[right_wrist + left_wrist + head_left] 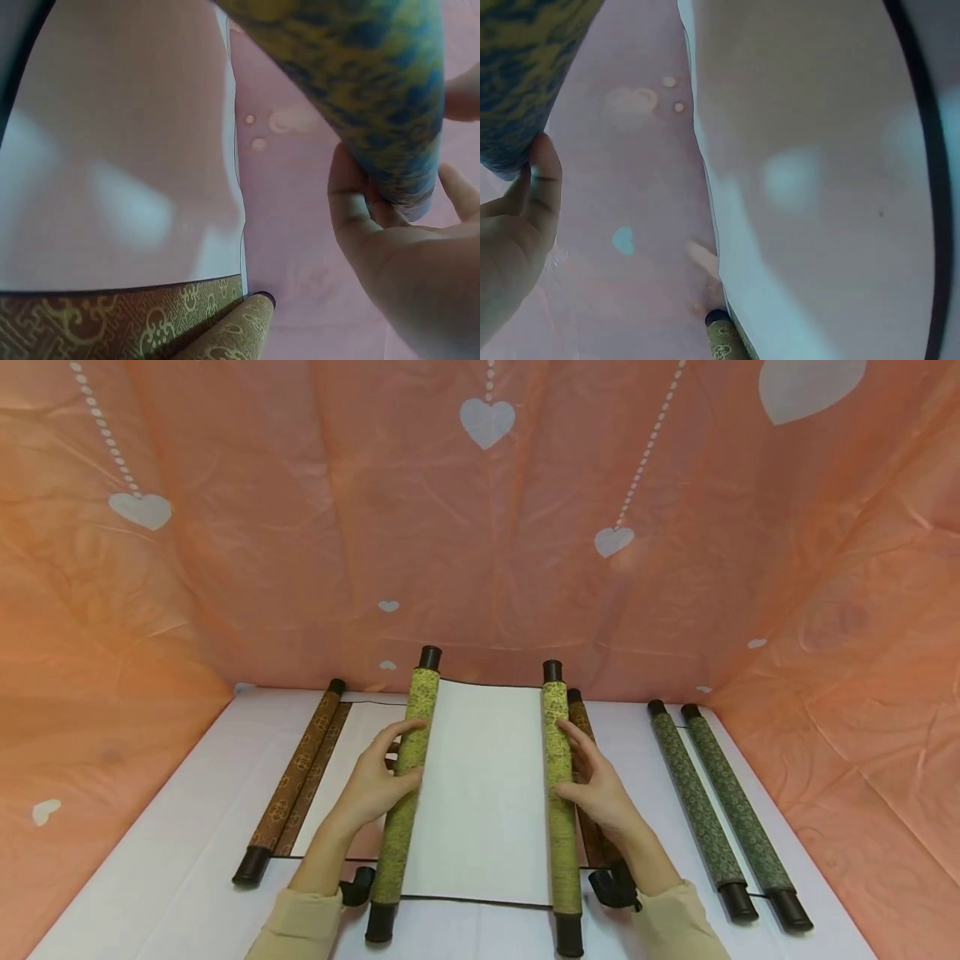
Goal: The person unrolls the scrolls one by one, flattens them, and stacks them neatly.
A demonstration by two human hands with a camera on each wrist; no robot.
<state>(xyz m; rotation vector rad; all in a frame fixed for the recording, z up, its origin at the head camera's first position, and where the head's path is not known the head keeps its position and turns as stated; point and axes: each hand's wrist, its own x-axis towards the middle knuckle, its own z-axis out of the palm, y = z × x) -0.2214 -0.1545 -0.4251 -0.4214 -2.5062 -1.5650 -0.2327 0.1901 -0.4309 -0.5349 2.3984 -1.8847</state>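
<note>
The left hand (375,789) has a half-closed grip round one rolled side of the yellow scroll (483,793), the right hand (603,793) likewise round the other, above the brown scroll (295,777) on the desk (180,827).

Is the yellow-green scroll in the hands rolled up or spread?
Spread, at least partly: its white sheet shows between the rolls in the left hand and right hand.

Heart-printed drapes (360,543) on 3 sides make this table (626,760) a booth.
</note>
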